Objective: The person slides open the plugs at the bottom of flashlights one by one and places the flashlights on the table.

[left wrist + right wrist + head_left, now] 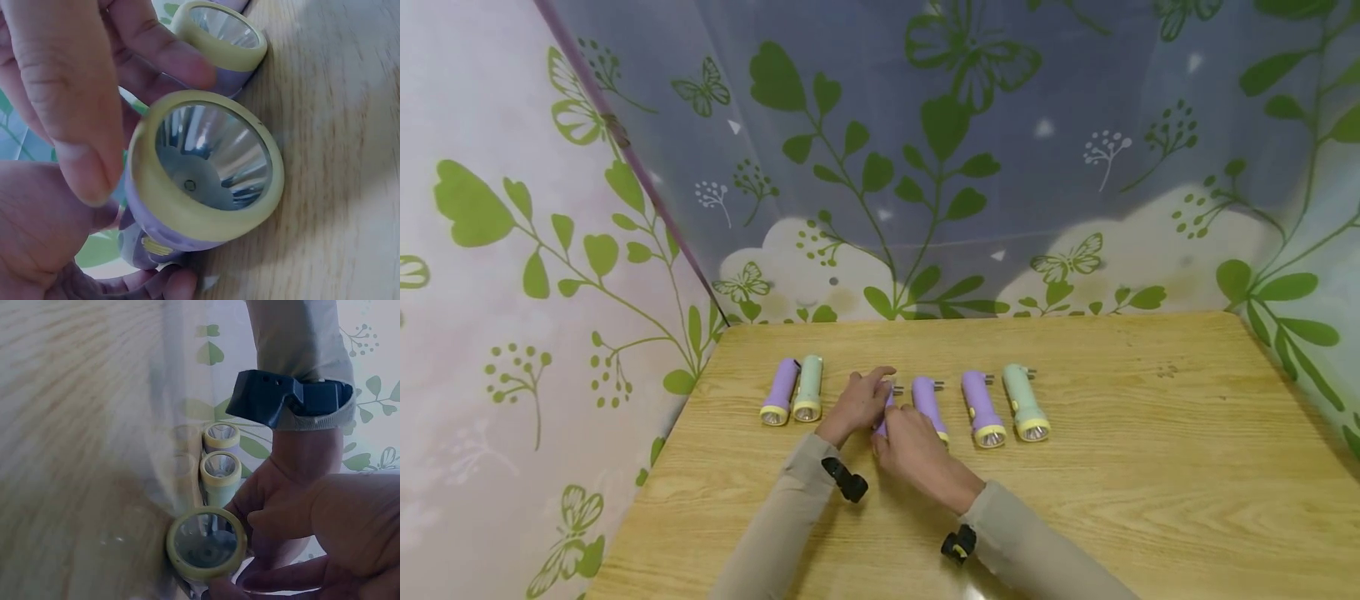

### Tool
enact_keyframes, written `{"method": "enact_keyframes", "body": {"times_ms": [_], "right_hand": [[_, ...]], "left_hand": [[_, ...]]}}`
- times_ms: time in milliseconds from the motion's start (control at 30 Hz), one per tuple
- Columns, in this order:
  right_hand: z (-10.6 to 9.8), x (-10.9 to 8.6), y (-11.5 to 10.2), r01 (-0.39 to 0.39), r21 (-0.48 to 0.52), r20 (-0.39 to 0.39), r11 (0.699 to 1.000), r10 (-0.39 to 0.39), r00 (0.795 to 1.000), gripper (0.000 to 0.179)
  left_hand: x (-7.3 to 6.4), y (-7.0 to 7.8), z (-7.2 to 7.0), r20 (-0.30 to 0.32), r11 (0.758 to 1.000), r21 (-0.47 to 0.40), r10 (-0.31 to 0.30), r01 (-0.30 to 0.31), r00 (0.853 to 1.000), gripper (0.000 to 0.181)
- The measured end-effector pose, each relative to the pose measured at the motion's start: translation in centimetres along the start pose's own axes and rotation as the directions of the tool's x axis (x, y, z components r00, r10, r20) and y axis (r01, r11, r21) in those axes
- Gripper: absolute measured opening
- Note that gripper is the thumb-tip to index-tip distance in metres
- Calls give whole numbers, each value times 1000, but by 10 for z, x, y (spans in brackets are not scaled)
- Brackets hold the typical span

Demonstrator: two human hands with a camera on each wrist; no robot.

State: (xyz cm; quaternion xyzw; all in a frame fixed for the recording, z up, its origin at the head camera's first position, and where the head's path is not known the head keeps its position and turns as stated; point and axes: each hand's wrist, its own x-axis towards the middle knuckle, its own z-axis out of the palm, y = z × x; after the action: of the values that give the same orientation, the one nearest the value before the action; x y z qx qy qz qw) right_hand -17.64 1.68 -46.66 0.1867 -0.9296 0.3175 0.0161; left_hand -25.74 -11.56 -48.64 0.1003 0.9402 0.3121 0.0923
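Both hands are at a purple flashlight [881,425] with a pale yellow head, lying on the table. Its lens faces the near side, and plug prongs stick out at its tail. The left hand [859,404] holds its body from the left, fingers curled by the tail. From the right, the right hand [913,446] grips it near the head and hides much of it. In the left wrist view the flashlight's reflector [212,156] shows clearly between both hands. Close on the right lies a second purple flashlight [927,400], partly covered by the right hand.
To the left lie a purple flashlight [781,390] and a green flashlight [808,387]. Farther right are another purple flashlight [982,408] and a green flashlight [1025,402], both with prongs out. A leaf-patterned cloth [865,208] hangs behind the wooden table [1150,483].
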Motion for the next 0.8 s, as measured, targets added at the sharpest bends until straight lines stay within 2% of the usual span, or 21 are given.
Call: {"method": "enact_keyframes", "body": {"times_ms": [100, 267, 500, 700, 800], "right_hand": [[-5, 1, 0, -1, 10, -14, 1000, 1, 1000, 18], [-16, 6, -2, 4, -1, -30, 1000, -5, 1000, 12], [-31, 10, -5, -21, -38, -39, 999, 20, 999, 42], [-44, 10, -8, -65, -25, -67, 998, 64, 996, 49], [-48, 8, -8, -74, -11, -71, 997, 73, 995, 49]], "left_hand": [[-2, 2, -2, -17, 1000, -20, -7, 7, 1000, 45], [-5, 10, -11, -67, 1000, -1, 6, -6, 998, 45], [-7, 19, -24, -131, 998, 57, 39, -32, 991, 40], [-8, 18, -40, -152, 998, 23, 68, -65, 986, 39], [-9, 12, -46, -144, 999, 24, 38, -35, 989, 40]]}}
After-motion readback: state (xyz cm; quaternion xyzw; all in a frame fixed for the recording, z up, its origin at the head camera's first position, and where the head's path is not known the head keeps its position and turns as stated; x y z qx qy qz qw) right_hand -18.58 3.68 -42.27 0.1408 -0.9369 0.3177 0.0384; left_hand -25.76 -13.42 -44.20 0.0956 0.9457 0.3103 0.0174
